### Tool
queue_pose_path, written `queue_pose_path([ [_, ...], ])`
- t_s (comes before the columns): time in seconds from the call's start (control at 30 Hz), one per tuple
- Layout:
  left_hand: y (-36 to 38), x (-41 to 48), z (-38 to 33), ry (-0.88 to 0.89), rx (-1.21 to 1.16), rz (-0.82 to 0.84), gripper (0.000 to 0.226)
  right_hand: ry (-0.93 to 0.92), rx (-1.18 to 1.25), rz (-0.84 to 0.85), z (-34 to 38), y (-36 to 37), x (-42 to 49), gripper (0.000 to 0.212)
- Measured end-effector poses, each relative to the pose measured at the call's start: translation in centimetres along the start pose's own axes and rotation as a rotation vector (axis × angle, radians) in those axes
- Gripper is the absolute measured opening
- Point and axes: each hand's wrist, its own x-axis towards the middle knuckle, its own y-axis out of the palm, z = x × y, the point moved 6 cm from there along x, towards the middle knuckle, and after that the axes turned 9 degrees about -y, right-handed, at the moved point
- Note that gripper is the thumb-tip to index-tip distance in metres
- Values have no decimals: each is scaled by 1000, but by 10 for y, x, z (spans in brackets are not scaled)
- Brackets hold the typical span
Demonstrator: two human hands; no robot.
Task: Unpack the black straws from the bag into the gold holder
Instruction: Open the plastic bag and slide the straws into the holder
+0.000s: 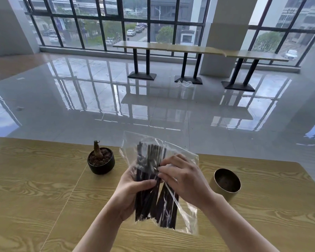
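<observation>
Head view: both forearms reach up from the bottom edge and meet over the near half of a wooden table (44, 197). Between them hangs a clear plastic bag (188, 215), held above the tabletop just below the middle of the picture. A bundle of black straws (147, 202) lies inside it, running from 6 toward 12 o'clock and leaning slightly.

The left hand (133, 190) comes in from 7 o'clock. Its fingers curl behind the bag and its thumb lies across the front, so it grips the bundle through the plastic from the left side. The right hand (185, 177) comes in from 5 o'clock, palm down and wrist bent. Its fingertips are bunched together and pinch the plastic at the middle of the bundle. Whether they also catch a straw cannot be told.

The gold holder (225, 196) stands upright on the table at 3 o'clock from the bag, near it but apart, its mouth facing up. At 10 o'clock from the bag sits a small black pot (101, 163) with a bare stump in soil.
</observation>
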Motion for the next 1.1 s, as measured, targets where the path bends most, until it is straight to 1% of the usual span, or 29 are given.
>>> queue_pose_path([
  [0.07, -1, 0, 1, -5, 35, -45, 61, 10, 16, -13, -2, -3, 0, 14],
  [0.13, -5, 0, 4, -22, 67, -89, 61, 65, 8, -22, -9, -8, 2, 12],
  [0.17, -8, -1, 6, -32, 81, -109, 62, 130, -11, -56, -15, -14, 3, 12],
  [0.23, -13, -2, 10, -39, 108, -133, 65, 322, -2, -208, -34, -33, 5, 12],
  [0.3, -17, -3, 13, -41, 113, -130, 64, 477, 154, -355, -49, -47, 4, 17],
  [0.33, -19, -4, 14, -43, 104, -128, 63, 501, 223, -357, -50, -50, 4, 26],
  [0.37, -21, -5, 15, -44, 87, -130, 62, 466, 223, -303, -47, -52, 6, 36],
  [0.4, -23, -6, 16, -45, 65, -135, 61, 386, 137, -206, -41, -52, 7, 46],
  [0.47, -28, -6, 17, -44, 10, -136, 59, 238, -103, -15, -34, -46, -3, 53],
  [0.5, -30, -7, 16, -45, -14, -130, 58, 233, -166, 44, -36, -44, -12, 53],
  [0.53, -33, -8, 16, -46, -28, -124, 58, 258, -175, 53, -40, -45, -20, 49],
  [0.63, -38, -9, 15, -48, -21, -117, 58, 363, -74, -107, -56, -60, -33, 14],
  [0.7, -40, -8, 16, -56, -1, -113, 59, 460, 43, -168, -68, -69, -31, 2],
  [0.8, -44, -2, 14, -69, 105, -131, 61, 604, 344, -196, -83, -79, -19, 13],
  [0.9, -52, 3, 10, -90, 215, -162, 65, 692, 519, -240, -90, -93, -6, 14],
  [1.0, -60, 3, 7, -121, 270, -180, 58, 654, 514, -158, -88, -100, 8, 16],
  [1.1, -63, 3, 6, -135, 258, -163, 55, 617, 517, -82, -88, -104, 16, 4],
])
